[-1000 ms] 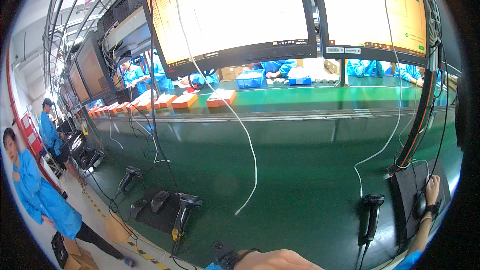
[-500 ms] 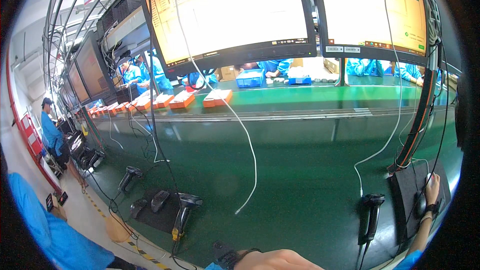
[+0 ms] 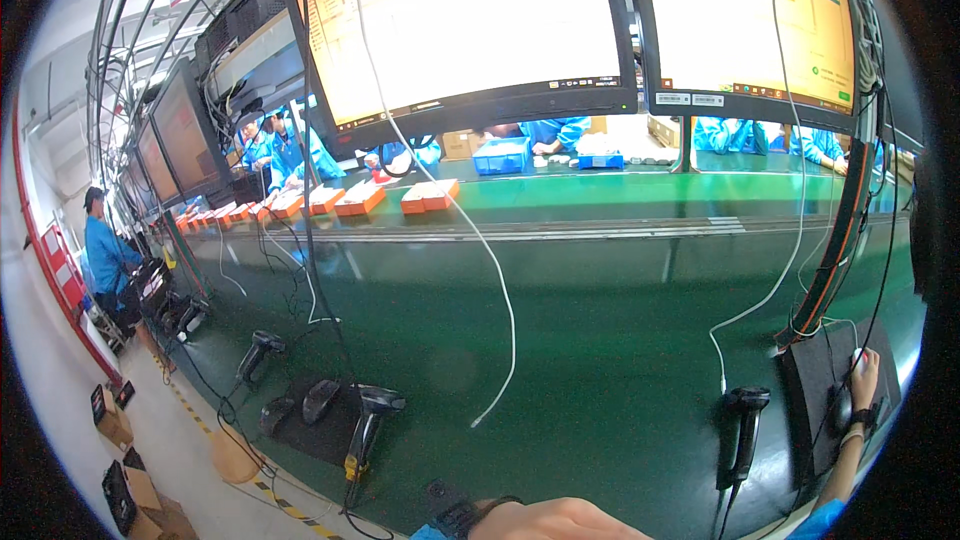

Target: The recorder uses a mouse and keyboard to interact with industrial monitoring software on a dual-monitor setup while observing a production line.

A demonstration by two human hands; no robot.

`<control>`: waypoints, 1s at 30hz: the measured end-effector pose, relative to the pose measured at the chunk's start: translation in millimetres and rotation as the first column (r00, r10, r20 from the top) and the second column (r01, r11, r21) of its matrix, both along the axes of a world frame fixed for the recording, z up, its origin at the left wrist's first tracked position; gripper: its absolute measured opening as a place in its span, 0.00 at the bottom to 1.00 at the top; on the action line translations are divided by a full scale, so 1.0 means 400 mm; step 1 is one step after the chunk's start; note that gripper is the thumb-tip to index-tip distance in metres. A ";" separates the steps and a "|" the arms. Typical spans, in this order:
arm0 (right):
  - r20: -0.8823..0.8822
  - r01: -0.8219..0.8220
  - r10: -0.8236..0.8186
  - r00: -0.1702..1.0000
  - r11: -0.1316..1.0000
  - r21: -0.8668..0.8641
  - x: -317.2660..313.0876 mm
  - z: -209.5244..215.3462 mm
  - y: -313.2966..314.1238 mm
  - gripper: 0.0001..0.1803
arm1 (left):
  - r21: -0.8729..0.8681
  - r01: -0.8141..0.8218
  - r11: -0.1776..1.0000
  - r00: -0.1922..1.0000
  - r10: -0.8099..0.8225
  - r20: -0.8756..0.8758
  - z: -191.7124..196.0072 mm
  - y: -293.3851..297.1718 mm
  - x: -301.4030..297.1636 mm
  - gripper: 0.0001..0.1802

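Most of the view is being taken up by the green bench (image 3: 600, 310). Above it, a left monitor (image 3: 470, 30) and a slightly smaller-looking right monitor (image 3: 750, 20) are being held up side by side, both lit. Near the bench's right end, a black pad (image 3: 808, 380) is being carried. Just left of it, a dark handheld scanner (image 3: 745, 430) is being borne by the bench. The left hand (image 3: 565, 520) is being cut off by the lower edge; with only its back being exposed, whether it is open or closed cannot be told. The right hand (image 3: 866, 377) is being held over the pad's right part, fingers pointing forward; its grip cannot be told. Beside it, a rounded grey mouse (image 3: 844, 415) is being carried on the pad.
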State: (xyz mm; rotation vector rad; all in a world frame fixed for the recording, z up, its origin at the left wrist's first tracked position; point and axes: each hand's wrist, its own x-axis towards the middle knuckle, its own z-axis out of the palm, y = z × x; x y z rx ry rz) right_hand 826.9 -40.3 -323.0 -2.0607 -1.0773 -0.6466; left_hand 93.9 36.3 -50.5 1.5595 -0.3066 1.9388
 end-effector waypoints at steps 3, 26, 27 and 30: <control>-0.077 -0.033 0.037 0.996 0.998 0.056 0.010 0.004 0.008 0.18 | 0.088 0.030 0.996 0.999 -0.029 -0.014 -0.009 0.010 -0.007 0.05; -0.076 -0.035 0.033 0.997 0.999 -0.029 0.026 -0.012 0.006 0.20 | 0.108 0.050 0.993 0.999 -0.051 0.004 -0.010 0.011 0.003 0.05; -0.208 -0.026 0.019 0.978 0.999 -0.032 0.028 -0.008 0.000 0.20 | 0.107 0.053 0.993 0.999 -0.054 0.007 -0.012 0.012 0.000 0.05; -0.003 -0.030 0.031 1.000 0.991 0.128 0.024 -0.020 0.007 0.20 | 0.117 0.080 0.990 0.997 -0.081 0.010 -0.013 0.013 -0.009 0.05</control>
